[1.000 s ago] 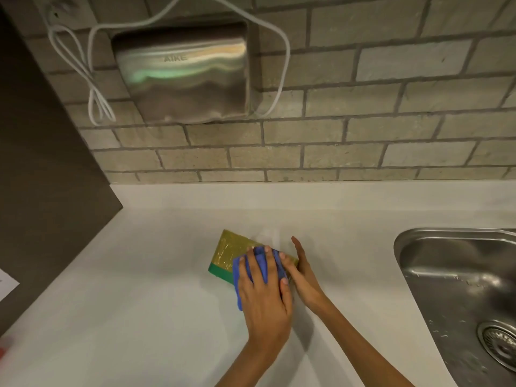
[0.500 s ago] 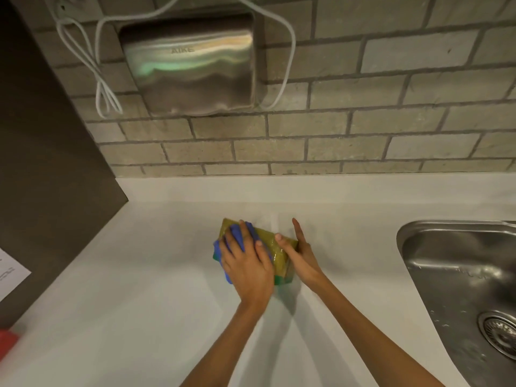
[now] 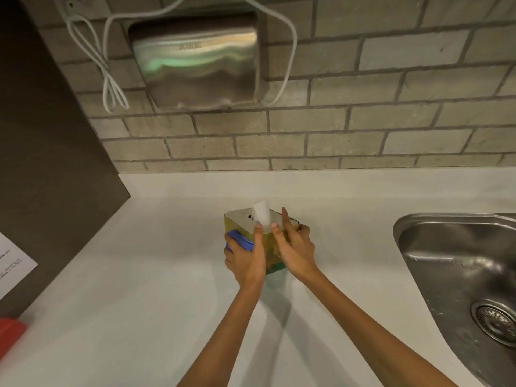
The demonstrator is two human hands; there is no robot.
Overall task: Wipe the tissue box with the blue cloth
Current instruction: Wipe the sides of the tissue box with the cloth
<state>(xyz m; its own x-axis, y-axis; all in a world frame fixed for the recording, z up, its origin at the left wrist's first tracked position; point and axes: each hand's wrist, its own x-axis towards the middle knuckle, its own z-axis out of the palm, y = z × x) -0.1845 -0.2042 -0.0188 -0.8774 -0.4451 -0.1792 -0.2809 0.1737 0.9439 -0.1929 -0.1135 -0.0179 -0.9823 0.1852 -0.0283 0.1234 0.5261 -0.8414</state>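
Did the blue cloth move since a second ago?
Yes. The blue cloth sat on the tissue box end nearer the sink; now the left hand presses it on the box's opposite, left side.

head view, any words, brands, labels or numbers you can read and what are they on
"AIKE" (blurred, best reading): embossed on the steel hand dryer on the brick wall.
Paper sheet at the left edge: dark printed lines, too small to read.
Tissue box: no legible print.
Red object: no text visible.
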